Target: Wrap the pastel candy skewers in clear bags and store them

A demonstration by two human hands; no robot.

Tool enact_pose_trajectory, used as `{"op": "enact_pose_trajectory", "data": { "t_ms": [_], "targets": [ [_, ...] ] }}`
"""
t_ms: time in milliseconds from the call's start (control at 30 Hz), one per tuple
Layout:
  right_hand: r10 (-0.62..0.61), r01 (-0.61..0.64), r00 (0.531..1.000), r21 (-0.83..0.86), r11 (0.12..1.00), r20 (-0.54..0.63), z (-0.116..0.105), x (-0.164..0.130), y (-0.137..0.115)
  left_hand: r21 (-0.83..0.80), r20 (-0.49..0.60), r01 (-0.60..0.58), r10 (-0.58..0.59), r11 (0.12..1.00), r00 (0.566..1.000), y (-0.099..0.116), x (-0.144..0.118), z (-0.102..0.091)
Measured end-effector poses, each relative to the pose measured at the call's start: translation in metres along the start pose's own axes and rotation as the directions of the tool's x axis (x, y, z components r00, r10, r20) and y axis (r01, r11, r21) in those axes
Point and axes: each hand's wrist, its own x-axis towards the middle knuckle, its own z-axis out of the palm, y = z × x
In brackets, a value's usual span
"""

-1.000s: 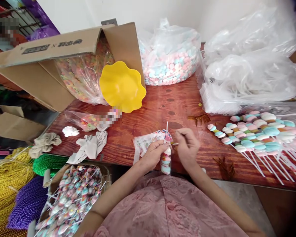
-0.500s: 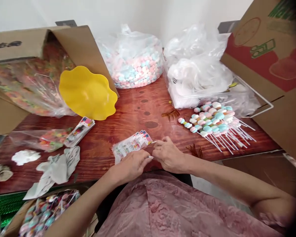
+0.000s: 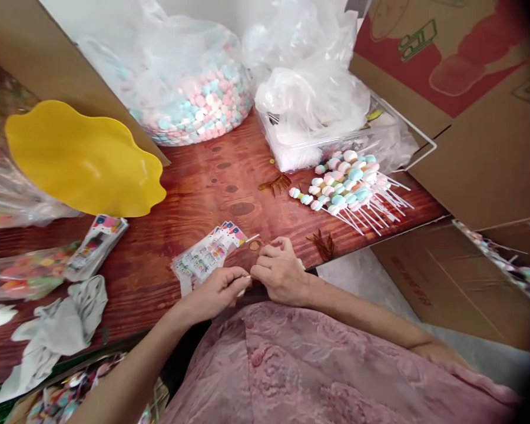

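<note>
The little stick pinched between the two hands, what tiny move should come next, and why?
Probably lift it clear of the table edge. Left hand and right hand pinch the white stick low against the lap, so whatever hangs below is hidden, while the sticker sheets lie just beside them.

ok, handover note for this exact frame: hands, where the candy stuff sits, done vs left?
Left hand and right hand: fingertips pinched together at the table's near edge on something small; what is in the grip cannot be made out.
Printed bags lie just beyond the hands.
Bare marshmallow skewers piled at right.
Done: wrapped pops in the box at lower left.
Left: the skewer pile.
</note>
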Motion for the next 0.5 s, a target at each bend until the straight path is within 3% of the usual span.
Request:
{"op": "enact_pose_trajectory", "data": {
  "t_ms": [67, 133, 233, 267, 333, 500],
  "targets": [
    [0.134, -0.132, 0.991, 0.058, 0.99, -0.03, -0.001, -0.01, -0.003, 0.328, -0.138, -0.076, 0.128, 0.942, 0.982, 0.003, 0.0, 0.006],
    [0.27, -0.258, 0.949, 0.091, 0.962, -0.164, -0.01, -0.026, 0.0, 0.477, -0.183, -0.104, 0.215, 0.873, 0.959, 0.004, 0.0, 0.009],
    [0.432, -0.461, 0.798, 0.038, 0.887, -0.42, -0.029, -0.061, 0.019, 0.403, -0.244, -0.103, 0.216, 0.909, 0.945, 0.0, -0.004, 0.011],
    [0.466, -0.517, 0.763, 0.009, 0.856, -0.448, -0.035, -0.074, 0.027, 0.348, -0.274, -0.099, 0.202, 0.932, 0.94, -0.003, -0.006, 0.011],
    [0.533, -0.587, 0.737, -0.002, 0.81, -0.417, -0.044, -0.097, 0.043, 0.252, -0.311, -0.095, 0.173, 0.963, 0.935, -0.006, -0.008, 0.012],
    [0.599, -0.628, 0.775, -0.137, 0.766, -0.202, -0.048, -0.119, 0.061, 0.185, -0.302, -0.128, 0.181, 0.974, 0.936, -0.007, -0.006, 0.018]
  ]
}}
